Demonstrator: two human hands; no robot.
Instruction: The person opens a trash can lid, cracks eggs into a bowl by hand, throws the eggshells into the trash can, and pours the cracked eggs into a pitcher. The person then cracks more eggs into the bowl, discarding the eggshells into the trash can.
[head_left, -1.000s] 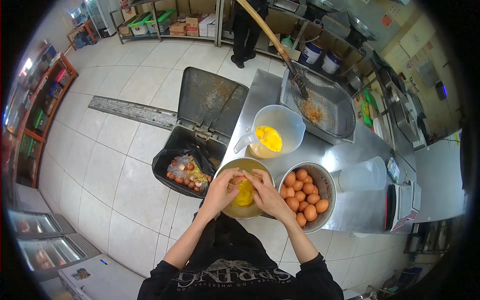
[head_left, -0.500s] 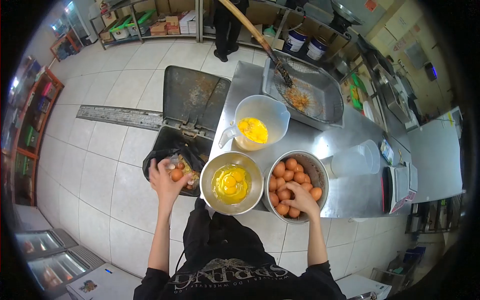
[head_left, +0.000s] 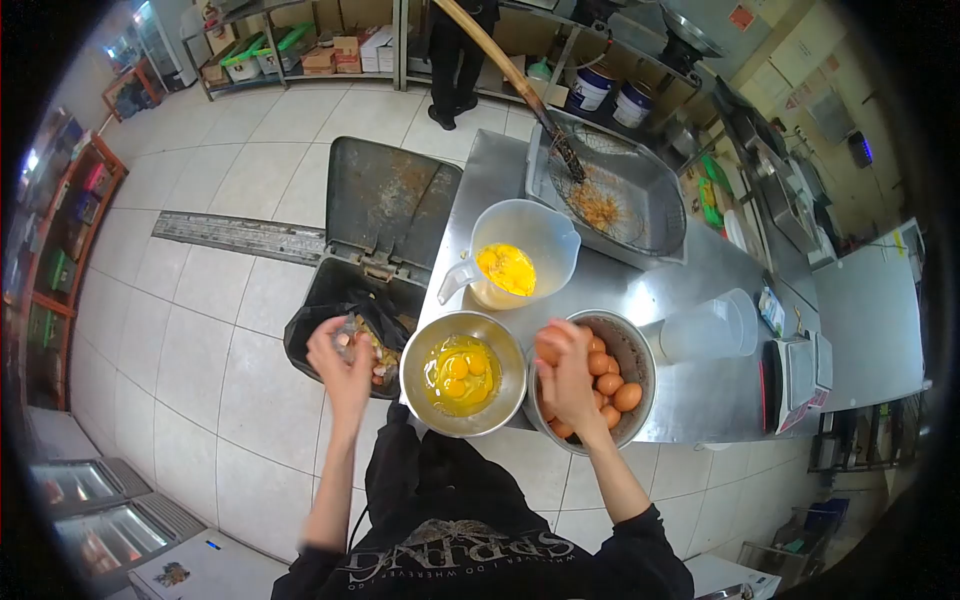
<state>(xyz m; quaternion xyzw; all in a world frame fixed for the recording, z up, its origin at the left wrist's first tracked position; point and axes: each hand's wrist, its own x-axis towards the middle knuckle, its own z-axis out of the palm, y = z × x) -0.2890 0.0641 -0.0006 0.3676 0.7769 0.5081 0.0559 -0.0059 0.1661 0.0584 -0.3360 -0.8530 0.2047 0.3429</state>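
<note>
My right hand [head_left: 572, 382] is over the near left side of a metal pot [head_left: 648, 392], its fingers closed around a brown egg [head_left: 548, 345]. Below it, several whole brown eggs [head_left: 627, 397] fill the pot. My left hand [head_left: 343, 362] hovers above the black-lined bin [head_left: 318, 292] with fingers apart and nothing visible between them. Broken eggshells [head_left: 381, 360] lie inside the bin. Between my hands, a steel bowl [head_left: 412, 392] on the table edge contains cracked raw eggs [head_left: 462, 374], with several yolks whole in clear white.
A clear measuring jug [head_left: 545, 240] with yellow yolks stands behind the bowl. Farther back is a grey tub [head_left: 672, 235] with a long-handled wire strainer [head_left: 590, 200]. A translucent container [head_left: 710, 325] and scale [head_left: 800, 370] are at right. A person [head_left: 455, 65] stands beyond.
My right hand has lifted an egg from the pot and moved left with it. The brown shell at my left hand's fingers is no longer visible there.
</note>
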